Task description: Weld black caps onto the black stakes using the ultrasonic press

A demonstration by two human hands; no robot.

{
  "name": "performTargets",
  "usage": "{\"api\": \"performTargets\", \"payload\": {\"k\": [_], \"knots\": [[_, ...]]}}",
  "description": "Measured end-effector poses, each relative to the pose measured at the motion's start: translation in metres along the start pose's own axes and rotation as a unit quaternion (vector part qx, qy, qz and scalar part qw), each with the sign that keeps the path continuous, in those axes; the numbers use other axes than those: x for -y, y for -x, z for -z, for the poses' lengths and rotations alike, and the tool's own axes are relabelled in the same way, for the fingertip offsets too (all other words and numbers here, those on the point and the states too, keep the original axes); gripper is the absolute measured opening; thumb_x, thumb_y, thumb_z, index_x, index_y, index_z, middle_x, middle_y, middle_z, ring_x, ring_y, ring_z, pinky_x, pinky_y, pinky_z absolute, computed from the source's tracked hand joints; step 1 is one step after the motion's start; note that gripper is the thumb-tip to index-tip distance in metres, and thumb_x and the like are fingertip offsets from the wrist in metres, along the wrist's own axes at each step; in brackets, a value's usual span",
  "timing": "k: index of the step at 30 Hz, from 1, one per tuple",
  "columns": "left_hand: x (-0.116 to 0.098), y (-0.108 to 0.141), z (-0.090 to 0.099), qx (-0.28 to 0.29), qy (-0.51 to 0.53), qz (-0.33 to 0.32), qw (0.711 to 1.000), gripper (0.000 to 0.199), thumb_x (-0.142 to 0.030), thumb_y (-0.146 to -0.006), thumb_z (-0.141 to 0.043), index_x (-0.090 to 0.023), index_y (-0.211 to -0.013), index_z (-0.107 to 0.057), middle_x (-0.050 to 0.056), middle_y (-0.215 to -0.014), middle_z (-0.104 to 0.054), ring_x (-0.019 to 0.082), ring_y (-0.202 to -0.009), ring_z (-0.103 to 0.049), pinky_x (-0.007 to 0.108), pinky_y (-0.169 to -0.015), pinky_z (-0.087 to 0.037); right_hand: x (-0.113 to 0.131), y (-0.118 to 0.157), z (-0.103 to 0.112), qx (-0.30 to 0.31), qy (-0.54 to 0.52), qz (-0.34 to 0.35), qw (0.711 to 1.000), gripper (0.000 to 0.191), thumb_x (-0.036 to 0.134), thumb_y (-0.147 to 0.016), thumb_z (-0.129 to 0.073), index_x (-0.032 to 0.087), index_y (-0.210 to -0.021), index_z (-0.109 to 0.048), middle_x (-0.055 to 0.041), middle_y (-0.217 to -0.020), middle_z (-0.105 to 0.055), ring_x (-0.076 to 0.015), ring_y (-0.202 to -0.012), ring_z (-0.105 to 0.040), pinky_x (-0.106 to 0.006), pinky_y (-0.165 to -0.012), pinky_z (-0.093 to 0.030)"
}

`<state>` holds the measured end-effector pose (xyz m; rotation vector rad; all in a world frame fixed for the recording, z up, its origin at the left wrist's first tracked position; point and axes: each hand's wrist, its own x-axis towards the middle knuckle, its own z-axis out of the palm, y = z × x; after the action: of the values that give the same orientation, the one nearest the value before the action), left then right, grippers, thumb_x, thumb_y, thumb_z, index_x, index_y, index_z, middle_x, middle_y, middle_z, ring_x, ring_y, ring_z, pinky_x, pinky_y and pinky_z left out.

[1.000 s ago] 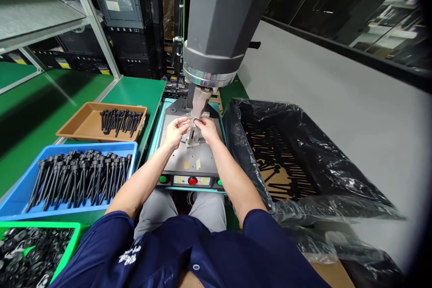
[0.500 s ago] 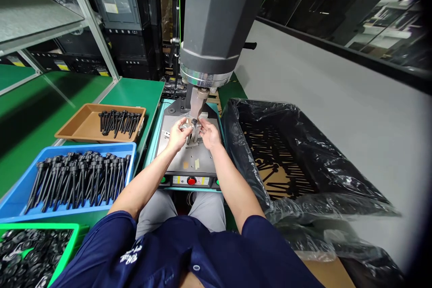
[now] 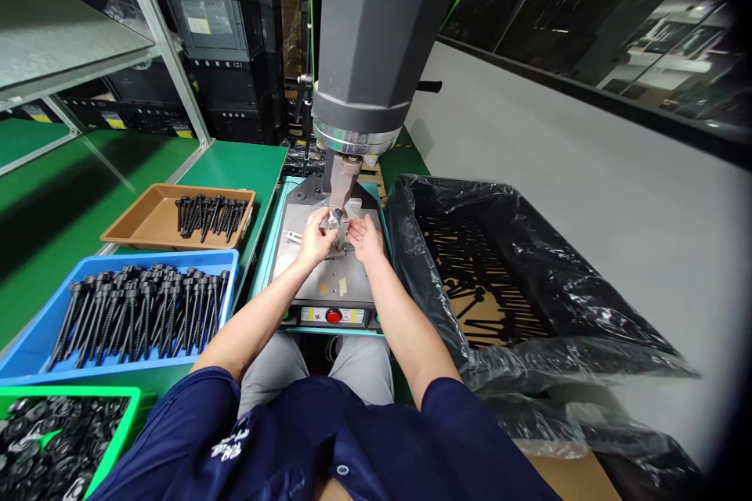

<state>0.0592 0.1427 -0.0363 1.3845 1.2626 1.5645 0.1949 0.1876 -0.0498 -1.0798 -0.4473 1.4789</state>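
the left hand point(image 3: 317, 241) was at the near left of the metal fixture point(image 3: 339, 244), thumb and fingers curled toward each other; whether they gripped anything was too small to tell. the right hand point(image 3: 365, 239) lay just beside the fixture's other side, fingers loosely spread and holding nothing. a small dark piece point(image 3: 338, 214) sat at the fixture's top, between the hands, under the press's tapered tip point(image 3: 342, 182). black bolt-like parts point(image 3: 141, 305) filled the blue tray point(image 3: 88, 264) to the left.
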Motion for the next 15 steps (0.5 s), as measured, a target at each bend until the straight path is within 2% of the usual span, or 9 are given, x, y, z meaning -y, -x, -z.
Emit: {"api": "performTargets", "payload": {"k": [2,4,8,10,15], "knots": [[0.005,0.001,-0.002,0.01,-0.02,-0.015,1.0,0.055,-0.017,-0.07,-0.07,-0.019,-0.124,-0.061,0.016,-0.144,-0.045,0.005,-0.056,-0.055,0.03,-0.066,-0.055,0.003,0.002,-0.002,-0.004,0.002,-0.019,1.0,0.042,0.055,-0.094,-0.05,0.019,-0.083,-0.066,-0.0073,-0.089,-0.072,-0.0173,-0.086,-0.068,-0.026,-0.068,-0.054],[0.01,0.002,-0.004,0.021,-0.032,-0.027,0.999,0.057,-0.019,-0.072,-0.069,-0.019,-0.128,-0.059,0.017,-0.147,-0.041,0.005,-0.057,-0.055,0.031,-0.067,-0.057,0.006,0.003,-0.006,-0.004,0.011,-0.03,0.999,0.039,0.053,-0.093,-0.052,0.019,-0.081,-0.067,-0.006,-0.089,-0.072,-0.017,-0.087,-0.068,-0.025,-0.067,-0.053],[0.014,0.006,-0.005,0.031,-0.032,-0.034,0.998,0.06,-0.019,-0.075,-0.068,-0.02,-0.133,-0.055,0.019,-0.15,-0.036,0.005,-0.056,-0.055,0.034,-0.068,-0.059,0.009,0.004,-0.014,0.003,-0.003,-0.02,1.0,0.012,0.027,-0.084,-0.068,0.018,-0.077,-0.065,-0.0021,-0.079,-0.071,-0.0153,-0.077,-0.067,-0.025,-0.067,-0.052],[0.014,0.008,-0.005,0.035,-0.031,-0.03,0.998,0.062,-0.019,-0.075,-0.068,-0.021,-0.135,-0.053,0.019,-0.152,-0.034,0.005,-0.057,-0.056,0.036,-0.07,-0.06,0.01,0.004,-0.016,0.005,-0.022,-0.011,1.0,0.008,0.019,-0.081,-0.069,0.018,-0.076,-0.063,-0.0003,-0.076,-0.071,-0.0142,-0.072,-0.066,-0.025,-0.066,-0.052],[0.015,0.012,-0.003,0.045,-0.031,-0.015,0.998,0.062,-0.021,-0.076,-0.068,-0.023,-0.136,-0.053,0.018,-0.154,-0.031,0.008,-0.064,-0.061,0.039,-0.076,-0.059,0.01,0.003,-0.015,0.007,-0.026,-0.016,1.0,0.01,0.02,-0.08,-0.071,0.018,-0.079,-0.062,0.0007,-0.073,-0.07,-0.013,-0.066,-0.065,-0.024,-0.063,-0.051]]}}
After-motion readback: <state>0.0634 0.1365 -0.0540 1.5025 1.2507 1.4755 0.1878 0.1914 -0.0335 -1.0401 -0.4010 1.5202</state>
